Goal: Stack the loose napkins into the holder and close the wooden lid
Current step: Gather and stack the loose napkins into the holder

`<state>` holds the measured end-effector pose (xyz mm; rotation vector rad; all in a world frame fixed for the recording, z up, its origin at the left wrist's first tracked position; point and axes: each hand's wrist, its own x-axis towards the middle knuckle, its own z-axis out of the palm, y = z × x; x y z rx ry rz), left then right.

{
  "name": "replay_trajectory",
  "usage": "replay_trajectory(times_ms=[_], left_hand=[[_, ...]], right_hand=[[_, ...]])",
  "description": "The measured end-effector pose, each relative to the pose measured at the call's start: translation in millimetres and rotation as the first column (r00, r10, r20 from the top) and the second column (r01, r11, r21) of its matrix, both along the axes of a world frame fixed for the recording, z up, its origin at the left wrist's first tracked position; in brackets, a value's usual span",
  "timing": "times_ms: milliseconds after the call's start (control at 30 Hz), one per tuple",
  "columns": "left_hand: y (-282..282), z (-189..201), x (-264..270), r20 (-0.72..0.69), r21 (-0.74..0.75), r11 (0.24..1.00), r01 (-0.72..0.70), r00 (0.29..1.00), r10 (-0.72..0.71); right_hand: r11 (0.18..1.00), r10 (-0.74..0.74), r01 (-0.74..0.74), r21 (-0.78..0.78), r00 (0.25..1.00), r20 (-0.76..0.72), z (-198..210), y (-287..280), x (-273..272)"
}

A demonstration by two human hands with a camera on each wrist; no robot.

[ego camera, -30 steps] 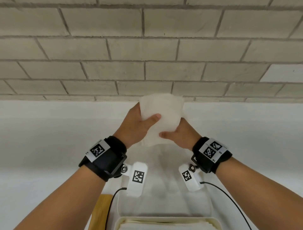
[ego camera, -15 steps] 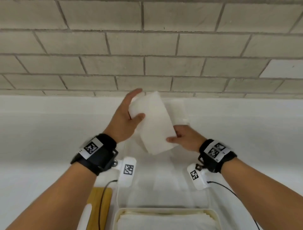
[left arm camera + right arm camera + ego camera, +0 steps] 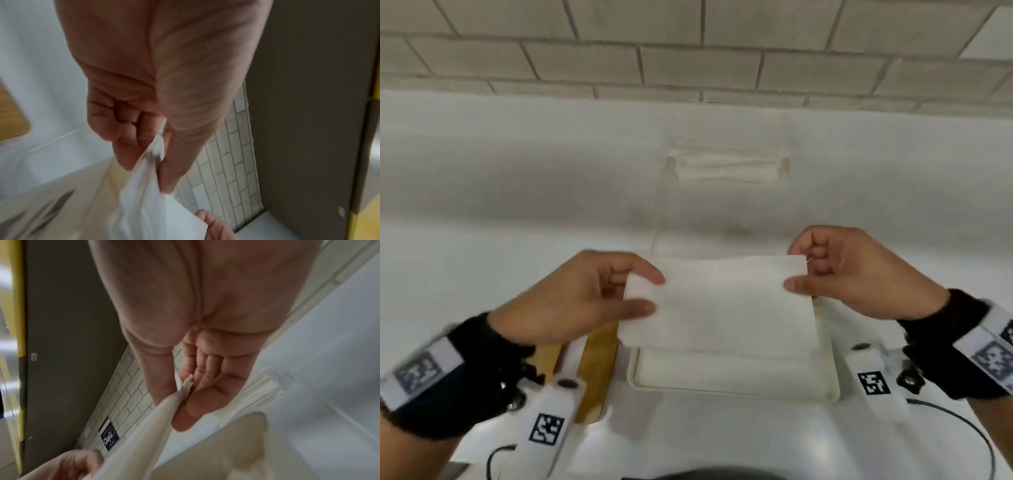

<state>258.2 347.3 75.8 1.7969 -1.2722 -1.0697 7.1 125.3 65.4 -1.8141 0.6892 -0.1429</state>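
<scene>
A white folded napkin (image 3: pixel 719 301) hangs flat just above the cream napkin holder (image 3: pixel 832 380), which holds a stack of napkins (image 3: pixel 722 370). My left hand (image 3: pixel 643 291) pinches the napkin's left edge between thumb and fingers; the left wrist view shows the same pinch on the napkin (image 3: pixel 144 186). My right hand (image 3: pixel 796 270) pinches its right edge, seen close in the right wrist view with the napkin (image 3: pixel 164 415). The wooden lid (image 3: pixel 595 370) lies on the table left of the holder, partly hidden by my left wrist.
More loose napkins (image 3: pixel 726 168) lie stacked at the back of the white table (image 3: pixel 517 222), near the brick wall (image 3: pixel 688 61). A clear upright panel (image 3: pixel 657 192) rises behind the holder. Black cables (image 3: pixel 972 431) trail from the wrist cameras.
Both hands have brought the napkin down from near the wall toward me and turned it flat over the holder. The view has tilted downward.
</scene>
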Motion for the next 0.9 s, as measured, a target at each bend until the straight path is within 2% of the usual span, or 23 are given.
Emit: replay_trajectory(times_ms=[133, 200, 267, 333, 400, 467, 567, 667, 767, 900], left_hand=[[26.1, -28.3, -18.4, 0.253, 0.059, 0.997, 0.049, 0.965, -0.063], [29.3, -36.5, -23.7, 0.402, 0.058, 0.993, 0.100, 0.908, -0.115], [28.2, -35.9, -29.1, 0.539, 0.013, 0.989, 0.145, 0.832, -0.129], [24.6, -31.6, -32.5, 0.694, -0.001, 0.980, 0.197, 0.706, -0.141], [21.3, -25.8, -34.9, 0.788, 0.057, 0.965, 0.255, 0.582, -0.201], [19.7, -25.3, -36.5, 0.800, 0.139, 0.943, 0.304, 0.527, -0.288], [12.4, -28.2, -42.4, 0.776, 0.202, 0.913, 0.355, 0.511, -0.370], [6.3, -26.9, -50.2, 0.738, 0.262, 0.895, 0.361, 0.523, -0.427], [0.5, -25.7, -49.0, 0.751, 0.261, 0.903, 0.341, 0.516, -0.412], [-14.4, -26.0, -53.0, 0.778, 0.325, 0.884, 0.337, 0.437, -0.452]], right_hand=[[0.999, 0.018, -0.023, -0.043, 0.995, -0.100, -6.2, 20.2, -19.4], [0.962, 0.048, -0.101, -0.252, 0.977, -0.209, -8.9, 26.3, -22.7], [0.815, 0.065, -0.254, -0.522, 0.934, -0.352, -7.8, 35.2, -22.7], [0.652, 0.074, -0.320, -0.688, 0.929, -0.363, -5.6, 45.6, -23.5], [0.635, 0.175, -0.348, -0.690, 0.935, -0.310, -2.9, 54.1, -23.3], [0.635, 0.316, -0.446, -0.630, 0.895, -0.315, -6.0, 60.1, -20.1], [0.604, 0.405, -0.600, -0.525, 0.798, -0.446, -13.9, 63.0, -11.0], [0.590, 0.369, -0.657, -0.469, 0.737, -0.567, -19.4, 61.7, -9.2], [0.577, 0.335, -0.657, -0.485, 0.732, -0.593, -18.6, 55.8, -12.8], [0.581, 0.337, -0.617, -0.531, 0.776, -0.534, -12.1, 52.6, -0.8]])
